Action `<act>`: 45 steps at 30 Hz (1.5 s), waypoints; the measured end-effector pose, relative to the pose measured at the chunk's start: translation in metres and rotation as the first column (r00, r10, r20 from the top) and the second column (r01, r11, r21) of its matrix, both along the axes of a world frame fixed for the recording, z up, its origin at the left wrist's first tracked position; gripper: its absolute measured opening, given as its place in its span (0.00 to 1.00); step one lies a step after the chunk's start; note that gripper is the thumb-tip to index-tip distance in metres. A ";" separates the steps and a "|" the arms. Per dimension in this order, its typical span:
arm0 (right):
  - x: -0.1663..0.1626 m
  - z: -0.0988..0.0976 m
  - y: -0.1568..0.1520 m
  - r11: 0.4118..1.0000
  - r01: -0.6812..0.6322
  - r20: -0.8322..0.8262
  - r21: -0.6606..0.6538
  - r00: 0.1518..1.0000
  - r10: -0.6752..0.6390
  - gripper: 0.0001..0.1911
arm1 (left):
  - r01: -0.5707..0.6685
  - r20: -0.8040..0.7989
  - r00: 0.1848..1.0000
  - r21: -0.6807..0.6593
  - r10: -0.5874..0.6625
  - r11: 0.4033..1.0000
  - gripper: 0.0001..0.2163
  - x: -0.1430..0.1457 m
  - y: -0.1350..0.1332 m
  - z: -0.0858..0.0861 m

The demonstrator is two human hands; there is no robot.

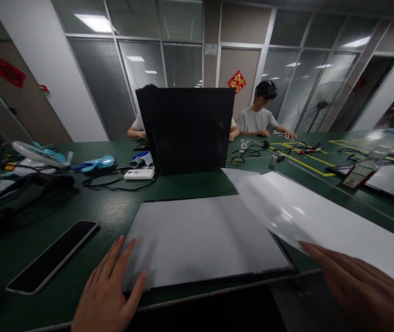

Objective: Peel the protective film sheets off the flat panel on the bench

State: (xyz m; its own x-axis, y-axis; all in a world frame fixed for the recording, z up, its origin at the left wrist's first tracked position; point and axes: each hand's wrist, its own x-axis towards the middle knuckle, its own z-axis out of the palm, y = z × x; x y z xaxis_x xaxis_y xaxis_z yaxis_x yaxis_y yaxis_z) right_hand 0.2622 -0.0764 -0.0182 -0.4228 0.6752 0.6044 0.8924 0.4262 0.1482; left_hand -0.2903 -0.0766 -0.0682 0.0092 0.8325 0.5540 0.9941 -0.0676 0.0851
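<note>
A flat rectangular panel (pixel 197 240) with a pale grey face and a thin dark frame lies at the table's front edge. My left hand (pixel 109 286) rests open on its left edge, fingers spread. At the lower right, my right hand (pixel 352 276) has its fingers together at the near edge of a thin translucent sheet (pixel 269 207). The thumb is hidden. This sheet curves up over the panel's right side and partly covers a white sheet (pixel 338 216) lying to the right.
A tall black panel (pixel 193 129) stands upright behind. A phone (pixel 51 258) lies left, near a white box (pixel 139 174), cables and a blue handheld fan (pixel 100 163). A clear bottle (pixel 363 168) stands right. Two people sit across the green table (pixel 114 207).
</note>
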 end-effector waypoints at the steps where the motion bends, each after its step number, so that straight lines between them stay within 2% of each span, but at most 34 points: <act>1: -0.021 0.003 0.004 0.997 -0.071 0.057 0.022 0.996 0.070 0.34 | -0.018 0.019 1.000 0.012 0.018 1.000 0.35 0.002 -0.001 0.001; 4: -0.072 0.001 0.020 0.978 -0.211 0.166 0.003 0.964 0.207 0.33 | -0.071 0.082 0.994 0.066 0.065 0.995 0.40 0.007 -0.003 0.003; 6: -0.089 -0.008 0.031 0.968 -0.244 0.145 -0.056 0.957 0.250 0.33 | -0.069 0.081 0.995 0.108 0.060 0.992 0.40 0.004 -0.004 -0.001; 11: -0.088 -0.029 0.046 0.943 -0.272 -0.021 -0.193 0.962 0.273 0.27 | 0.195 -0.157 0.973 0.179 -0.167 0.964 0.33 -0.016 -0.003 -0.015; 13: -0.082 -0.033 0.046 0.944 -0.243 -0.059 -0.223 0.970 0.236 0.25 | 0.220 -0.193 0.963 0.178 -0.185 0.959 0.26 -0.019 -0.001 -0.016; 16: -0.075 -0.034 0.042 0.949 -0.191 -0.094 -0.250 0.980 0.173 0.25 | 0.128 -0.090 0.989 0.183 -0.114 0.975 0.19 -0.014 0.001 -0.011; 19: -0.073 -0.032 0.037 0.952 -0.172 -0.064 -0.255 0.985 0.161 0.25 | 0.036 0.071 0.996 0.220 -0.053 0.975 0.18 -0.008 0.001 -0.011; 21: -0.074 -0.031 0.034 0.953 -0.171 -0.036 -0.249 0.985 0.167 0.25 | 0.021 0.154 0.986 0.238 -0.059 0.971 0.21 -0.008 -0.001 -0.014; 24: -0.077 -0.032 0.028 0.955 -0.172 -0.019 -0.241 0.985 0.173 0.26 | -0.007 0.215 0.976 0.191 -0.035 0.981 0.28 -0.010 -0.003 -0.020; 27: -0.079 -0.032 0.023 0.953 -0.174 -0.002 -0.248 0.984 0.180 0.26 | -0.074 0.227 0.973 0.150 0.038 0.986 0.36 -0.006 -0.002 -0.017; 29: -0.074 -0.032 0.023 0.954 -0.188 -0.002 -0.235 0.981 0.193 0.26 | -0.101 0.222 0.973 0.159 0.064 0.982 0.37 -0.002 -0.001 -0.013; 31: -0.061 -0.033 0.027 0.967 -0.162 -0.024 -0.199 0.987 0.160 0.26 | -0.080 0.179 0.982 0.123 0.057 0.989 0.31 -0.002 0.000 -0.010; 33: -0.037 -0.039 0.034 0.986 -0.062 -0.055 -0.152 0.997 0.054 0.26 | -0.048 0.135 0.990 0.060 0.040 0.997 0.22 -0.004 -0.002 -0.010; 35: -0.002 -0.051 0.042 0.991 0.080 -0.067 -0.109 0.994 -0.088 0.29 | -0.042 0.126 0.991 0.032 0.037 0.999 0.17 -0.007 -0.005 -0.012; 38: 0.061 -0.077 0.047 0.969 0.242 -0.037 -0.043 0.969 -0.244 0.37 | -0.073 0.186 0.981 0.076 0.057 0.994 0.16 -0.008 -0.009 -0.013; 39: 0.080 -0.087 0.046 0.964 0.263 -0.030 -0.042 0.964 -0.264 0.35 | -0.086 0.209 0.976 0.085 0.066 0.993 0.16 -0.007 -0.009 -0.012; 41: 0.112 -0.104 0.041 0.976 0.209 0.040 -0.056 0.978 -0.207 0.28 | -0.097 0.216 0.973 0.083 0.077 0.992 0.18 -0.005 -0.007 -0.008; 43: 0.131 -0.114 0.035 0.976 0.204 0.079 -0.076 0.977 -0.198 0.31 | -0.079 0.153 0.986 0.066 0.068 0.995 0.22 -0.004 -0.002 -0.005; 45: 0.137 -0.118 0.030 0.972 0.219 0.018 -0.082 0.976 -0.218 0.38 | -0.053 0.056 0.997 0.045 0.051 0.998 0.25 -0.004 0.002 -0.004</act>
State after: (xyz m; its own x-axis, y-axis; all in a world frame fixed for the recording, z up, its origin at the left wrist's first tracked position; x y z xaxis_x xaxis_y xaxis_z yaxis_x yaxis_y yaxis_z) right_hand 0.3996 -0.0462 -0.1359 -0.2644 0.7998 0.5389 0.9642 0.2319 0.1288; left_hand -0.2940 -0.0750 -0.0723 -0.0646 0.8043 0.5907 0.9903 -0.0213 0.1372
